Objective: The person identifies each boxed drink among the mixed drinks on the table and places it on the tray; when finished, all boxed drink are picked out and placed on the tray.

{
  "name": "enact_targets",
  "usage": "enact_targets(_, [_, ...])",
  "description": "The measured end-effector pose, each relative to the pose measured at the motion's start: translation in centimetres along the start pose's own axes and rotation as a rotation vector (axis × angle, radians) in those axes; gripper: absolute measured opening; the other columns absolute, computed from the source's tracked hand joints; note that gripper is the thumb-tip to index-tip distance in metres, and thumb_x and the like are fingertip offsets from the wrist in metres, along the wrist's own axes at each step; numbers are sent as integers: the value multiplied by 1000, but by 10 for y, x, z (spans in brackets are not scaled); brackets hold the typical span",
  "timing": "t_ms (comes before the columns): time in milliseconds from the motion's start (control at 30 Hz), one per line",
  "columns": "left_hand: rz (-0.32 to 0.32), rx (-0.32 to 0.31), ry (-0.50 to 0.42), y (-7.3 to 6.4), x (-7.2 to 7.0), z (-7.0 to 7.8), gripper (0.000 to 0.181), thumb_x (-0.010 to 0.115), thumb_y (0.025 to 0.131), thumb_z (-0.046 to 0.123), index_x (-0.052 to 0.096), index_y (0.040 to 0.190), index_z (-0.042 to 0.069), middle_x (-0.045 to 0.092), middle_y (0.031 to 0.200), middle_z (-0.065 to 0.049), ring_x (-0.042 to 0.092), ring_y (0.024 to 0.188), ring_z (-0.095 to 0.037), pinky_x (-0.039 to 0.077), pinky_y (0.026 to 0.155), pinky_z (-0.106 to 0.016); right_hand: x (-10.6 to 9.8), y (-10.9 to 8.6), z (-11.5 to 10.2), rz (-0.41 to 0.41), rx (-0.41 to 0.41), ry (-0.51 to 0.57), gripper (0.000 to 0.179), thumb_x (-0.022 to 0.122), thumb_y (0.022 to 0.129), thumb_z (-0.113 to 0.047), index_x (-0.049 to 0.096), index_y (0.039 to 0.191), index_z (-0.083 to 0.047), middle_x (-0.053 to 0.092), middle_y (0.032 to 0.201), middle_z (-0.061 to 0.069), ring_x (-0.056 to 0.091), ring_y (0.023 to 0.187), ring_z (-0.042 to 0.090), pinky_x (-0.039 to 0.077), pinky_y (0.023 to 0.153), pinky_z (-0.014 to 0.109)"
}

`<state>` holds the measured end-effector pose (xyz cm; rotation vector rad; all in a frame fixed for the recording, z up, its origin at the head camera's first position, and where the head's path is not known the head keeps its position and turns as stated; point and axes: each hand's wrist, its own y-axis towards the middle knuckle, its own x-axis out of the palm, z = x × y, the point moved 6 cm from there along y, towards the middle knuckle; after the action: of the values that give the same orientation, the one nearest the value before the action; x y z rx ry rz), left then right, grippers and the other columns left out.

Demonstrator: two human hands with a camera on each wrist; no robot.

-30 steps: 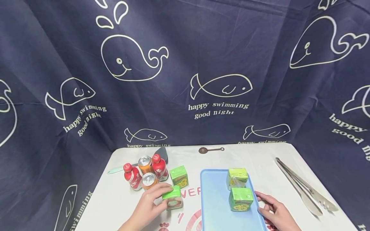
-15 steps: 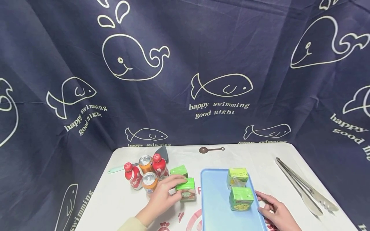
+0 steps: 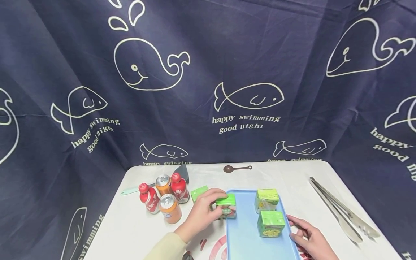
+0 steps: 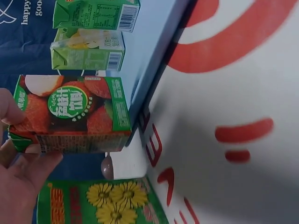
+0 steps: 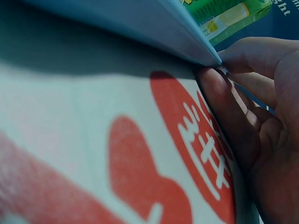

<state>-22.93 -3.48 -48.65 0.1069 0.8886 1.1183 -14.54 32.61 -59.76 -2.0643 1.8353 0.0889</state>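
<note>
My left hand point(image 3: 200, 213) pinches a green-topped juice box point(image 3: 229, 209) with lychee pictures, thumb on one side and fingers on the other. The box hangs over the left rim of the blue tray point(image 3: 247, 234), and its printed front faces the left wrist view. Along the tray's right rim, my right hand point(image 3: 310, 236) grips the edge between thumb and fingers. Two green drink boxes stand on the tray, a pale one point(image 3: 267, 201) behind one with yellow flowers point(image 3: 271, 224). Behind my left hand, another flower-printed drink box point(image 4: 112, 203) is partly hidden in the head view.
At the left stand two red bottles point(image 3: 180, 187) and two orange cans point(image 3: 170, 209), close together. Behind them lies a spatula point(image 3: 182, 172). A brown measuring spoon point(image 3: 229, 169) is at the back edge, and metal tongs point(image 3: 341, 209) lie at the right.
My left hand has carried the lychee juice box rightward and slightly back, from beside the cans to the tray's left rim. The right hand and the tray have stayed in place.
</note>
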Motion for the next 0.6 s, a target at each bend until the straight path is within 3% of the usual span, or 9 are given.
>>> enact_targets(100, [25,-7,-6,5,6,-2,42,68,81,-1,75,120,14,68,124,7,64,112,-9,58,89,-24,0,0,0,-1,0,-3,68,71,100,-19,40,156,5,60,118,16,54,53,18,52,44,36])
enact_targets(367, [71,-56,-22,18,16,-4,41,69,80,-2,76,117,12,69,123,8,65,110,-9,59,88,-28,-1,1,-2,7,0,-23,68,72,99,-19,42,155,5,60,117,16,54,54,18,52,45,35])
enact_targets(600, [82,-49,-9,30,28,-3,41,69,79,-1,77,117,12,69,122,7,65,111,-8,57,91,-24,0,2,1,-32,27,10,71,70,101,-21,37,157,5,65,94,14,53,51,16,52,45,34])
